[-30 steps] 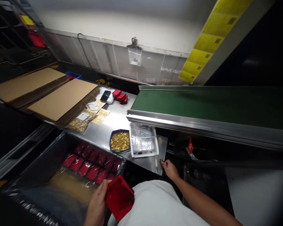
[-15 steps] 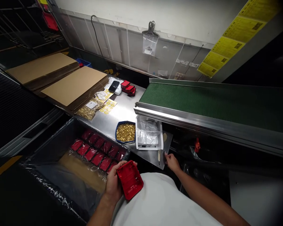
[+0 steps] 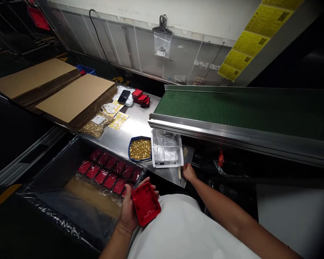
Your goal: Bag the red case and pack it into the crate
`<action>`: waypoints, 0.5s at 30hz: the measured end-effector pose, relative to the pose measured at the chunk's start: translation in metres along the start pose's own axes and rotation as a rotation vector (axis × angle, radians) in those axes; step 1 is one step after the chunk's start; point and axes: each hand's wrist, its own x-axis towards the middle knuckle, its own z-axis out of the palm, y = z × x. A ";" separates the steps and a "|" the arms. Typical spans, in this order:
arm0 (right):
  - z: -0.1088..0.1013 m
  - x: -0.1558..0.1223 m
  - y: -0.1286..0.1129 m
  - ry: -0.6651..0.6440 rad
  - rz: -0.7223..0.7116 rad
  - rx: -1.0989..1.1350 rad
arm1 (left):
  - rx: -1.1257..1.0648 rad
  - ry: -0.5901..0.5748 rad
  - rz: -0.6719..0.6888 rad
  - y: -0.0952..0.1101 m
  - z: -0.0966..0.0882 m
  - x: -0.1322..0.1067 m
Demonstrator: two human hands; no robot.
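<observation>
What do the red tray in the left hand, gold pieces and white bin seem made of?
Red tray: probably molded plastic, semi-gloss, showing ridges and faint highlights. Gold pieces: bright metallic sheen; metal or coated plastic, unclear. White bin: likely smooth plastic, rounded corners.

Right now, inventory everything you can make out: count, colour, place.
Red tray: one, red, bottom centre
Lined box: one, dark, lower left
Wrapped pieces: about twelve, red, in lined box
Table: one, silver, centre
Blue tray: one, blue, on table
Gold pieces: many, gold, in blue tray
White bin: one, white, right of blue tray
Plastic bags: uncounted, clear, in white bin
Slim tool: one, pale, table corner
Phone: one, black, far table
Stacked pieces: several, red-black, beside phone
Sticker sheets: two, yellow-white, left table
Filled bag: one, gold, beside stickers
Cardboard stacks: two, brown, left
Conveyor: one, green, right
Labels: several, yellow, upper right
Left hand: one, bare, holding red tray
Right hand: one, bare, table corner
</observation>
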 end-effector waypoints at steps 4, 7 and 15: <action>-0.002 -0.007 0.009 -0.005 0.013 0.086 | -0.030 0.018 0.025 -0.001 -0.007 -0.003; -0.009 -0.017 0.022 0.003 0.044 0.144 | -0.057 0.004 0.014 0.004 -0.010 -0.006; -0.044 -0.071 0.081 0.024 0.244 0.325 | -0.058 -0.011 -0.086 0.023 0.004 0.005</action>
